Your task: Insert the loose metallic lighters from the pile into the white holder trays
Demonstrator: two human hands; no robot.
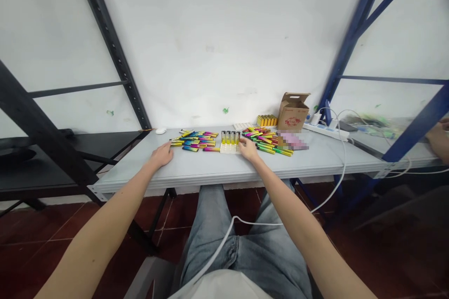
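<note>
My left hand (162, 154) rests on the table with its fingers stretched out, their tips at the left end of a loose pile of shiny multicoloured lighters (198, 140). In the middle stands a white tray (228, 149) with rows of holes. Several yellow lighters with dark tops (228, 138) are upright in its back row. My right hand (248, 148) is at the tray's right side, thumb and fingers closed around the rightmost upright lighter (238, 137). Beside that hand lies a second pile of lighters (264, 139), red, yellow and green; my fingers partly hide its near end.
Behind the right pile sit another white tray (242, 126), a yellow block of upright lighters (266, 120) and an open cardboard box (293, 114). A power strip (326, 131) with white cables (343, 163) is at the right. A white mouse-like object (160, 131) lies back left.
</note>
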